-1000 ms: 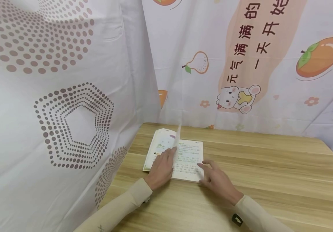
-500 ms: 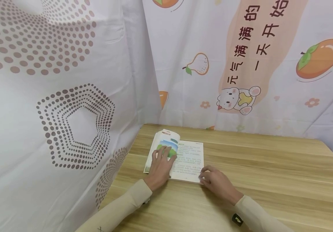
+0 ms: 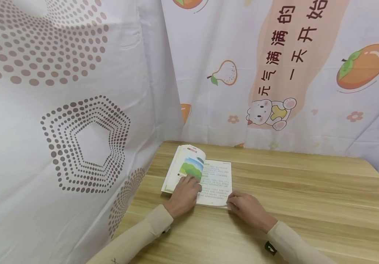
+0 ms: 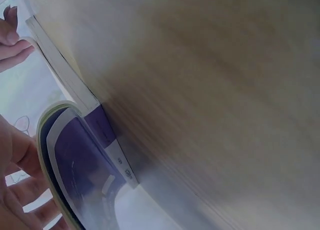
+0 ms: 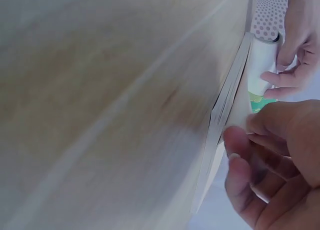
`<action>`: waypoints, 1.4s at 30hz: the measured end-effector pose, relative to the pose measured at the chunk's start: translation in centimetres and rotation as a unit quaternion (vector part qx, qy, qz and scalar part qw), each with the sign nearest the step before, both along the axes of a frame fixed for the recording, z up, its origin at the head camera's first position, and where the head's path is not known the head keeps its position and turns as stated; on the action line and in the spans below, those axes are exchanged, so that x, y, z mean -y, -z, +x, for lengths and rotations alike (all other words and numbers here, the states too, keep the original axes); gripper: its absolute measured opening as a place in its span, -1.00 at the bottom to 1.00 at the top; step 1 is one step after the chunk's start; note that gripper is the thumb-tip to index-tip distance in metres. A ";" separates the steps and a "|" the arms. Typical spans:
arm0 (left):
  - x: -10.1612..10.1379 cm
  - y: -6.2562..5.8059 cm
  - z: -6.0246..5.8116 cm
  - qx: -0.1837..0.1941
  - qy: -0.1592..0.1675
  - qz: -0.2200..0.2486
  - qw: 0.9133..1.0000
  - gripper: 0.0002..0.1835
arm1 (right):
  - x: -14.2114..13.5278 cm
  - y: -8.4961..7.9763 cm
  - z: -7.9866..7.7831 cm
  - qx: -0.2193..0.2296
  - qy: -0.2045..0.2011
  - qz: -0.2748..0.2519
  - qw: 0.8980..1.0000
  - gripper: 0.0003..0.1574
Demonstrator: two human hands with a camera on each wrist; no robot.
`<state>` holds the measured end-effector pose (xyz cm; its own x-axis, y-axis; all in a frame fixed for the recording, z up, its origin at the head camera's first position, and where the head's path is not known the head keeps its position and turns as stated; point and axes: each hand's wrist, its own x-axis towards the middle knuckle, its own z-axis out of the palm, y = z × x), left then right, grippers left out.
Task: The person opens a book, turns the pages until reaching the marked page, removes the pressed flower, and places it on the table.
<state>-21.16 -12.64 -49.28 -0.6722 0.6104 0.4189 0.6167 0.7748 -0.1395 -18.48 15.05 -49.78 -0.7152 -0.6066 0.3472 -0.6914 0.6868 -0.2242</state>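
An open book (image 3: 214,179) lies on the wooden table, printed text filling its right-hand page. A landscape picture with green hills shows on the curved left-hand page (image 3: 191,165). My left hand (image 3: 184,194) rests on the lower part of that left side, fingers spread over the pages in the left wrist view, where the purple cover (image 4: 82,165) bends up beside them. At the lower right corner, my right hand (image 3: 249,209) pinches a page (image 5: 242,107) between thumb and fingertips. The right wrist view shows this page lifted a little off the stack of pages (image 5: 231,87).
The wooden table (image 3: 308,194) stretches to the right and in front of the book. A white curtain with dotted patterns (image 3: 87,146) hangs close on the left. Behind the table hangs a cloth with fruit prints and writing (image 3: 229,106).
A standing page has turned over to the left, bringing the landscape picture up. My left hand slid down that side. My right hand moved to the lower corner and now pinches a page.
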 end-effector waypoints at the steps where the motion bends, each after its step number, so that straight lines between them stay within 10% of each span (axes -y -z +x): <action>1: 0.0 0.0 0.0 0.001 0.007 0.002 1.000 -0.80 | 0.0 -0.1 0.0 -0.005 0.000 0.002 1.000 -0.95; 13: -0.5 0.5 0.1 0.011 0.011 0.029 0.999 -0.83 | 0.2 0.0 -0.3 -0.080 0.005 -0.016 0.997 -0.88; 25: -0.7 0.6 0.0 -0.007 0.015 -0.003 1.000 -0.47 | 0.2 -0.6 -0.2 -0.022 0.041 -0.048 0.998 -0.86; 35: -0.9 0.7 0.1 -0.018 0.001 0.013 1.000 -0.87 | 0.0 -0.8 -0.1 0.042 0.095 -0.061 0.993 0.06; 42: -1.0 0.2 0.0 -0.033 -0.048 0.015 0.998 -0.55 | -0.1 -0.6 0.0 0.057 0.090 -0.013 0.994 -0.17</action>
<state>-21.19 -11.67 -49.49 -0.6968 0.5319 0.4812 0.5304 0.8337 -0.1535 -18.45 15.19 -49.18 -0.8472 -0.4561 0.2724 -0.5263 0.7904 -0.3134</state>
